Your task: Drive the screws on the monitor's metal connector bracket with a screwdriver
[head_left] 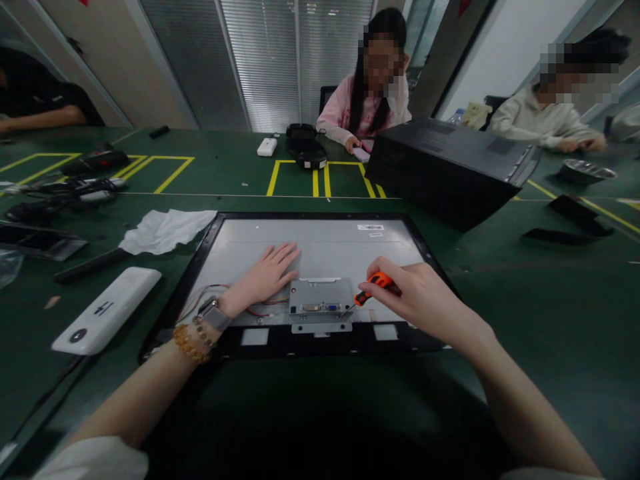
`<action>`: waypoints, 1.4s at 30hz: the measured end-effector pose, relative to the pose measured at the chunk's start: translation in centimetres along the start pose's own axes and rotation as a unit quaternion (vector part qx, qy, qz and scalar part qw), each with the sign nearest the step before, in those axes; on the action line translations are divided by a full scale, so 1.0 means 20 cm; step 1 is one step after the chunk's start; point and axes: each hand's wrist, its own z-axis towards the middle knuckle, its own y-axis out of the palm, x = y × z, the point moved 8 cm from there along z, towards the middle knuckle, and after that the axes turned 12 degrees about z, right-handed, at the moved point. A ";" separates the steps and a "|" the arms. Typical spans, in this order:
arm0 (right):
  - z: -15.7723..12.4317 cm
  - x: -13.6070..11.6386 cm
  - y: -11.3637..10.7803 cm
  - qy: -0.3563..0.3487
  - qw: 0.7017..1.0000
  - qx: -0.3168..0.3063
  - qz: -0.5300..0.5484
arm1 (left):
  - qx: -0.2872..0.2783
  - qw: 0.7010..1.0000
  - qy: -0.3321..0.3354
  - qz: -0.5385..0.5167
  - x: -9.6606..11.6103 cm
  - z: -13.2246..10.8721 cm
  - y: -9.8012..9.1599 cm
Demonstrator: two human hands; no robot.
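Note:
An opened flat monitor panel [330,247] with a grey metal back and black frame lies on the table before me. Flat on its metal back rests my left hand [265,275], fingers spread, left of a small metal box [320,293] with video ports on its front side. My right hand [410,293] is wrapped round the orange and black handle of a screwdriver [374,287]. The screwdriver's thin shaft slants down to the left, its tip near the box's right side by the blue port; whether it touches a screw I cannot tell. Thin wires run beneath my left wrist.
A white power bank [107,310] with a cable and a crumpled white cloth [167,230] lie left. Behind, to the right, stands a large black case [450,167]. Cables [75,193] clutter the far left, a metal bowl [585,171] the far right. Several people sit around the table.

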 end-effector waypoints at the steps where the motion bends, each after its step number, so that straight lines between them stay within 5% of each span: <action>1: 0.00 0.00 0.00 -0.004 1.000 0.006 -0.003 | 0.000 1.000 0.000 0.002 0.00 0.00 0.00; 14: 0.00 0.00 0.00 0.024 0.999 -0.029 0.038 | -0.006 1.000 -0.001 -0.005 0.00 0.00 0.00; 32: -0.01 -0.06 -0.01 -0.025 0.993 -0.047 0.105 | -0.003 1.000 0.006 0.005 0.00 0.00 0.01; 42: -0.01 -0.03 0.01 -0.026 0.998 -0.004 0.055 | -0.003 1.000 0.009 0.014 0.00 0.00 0.01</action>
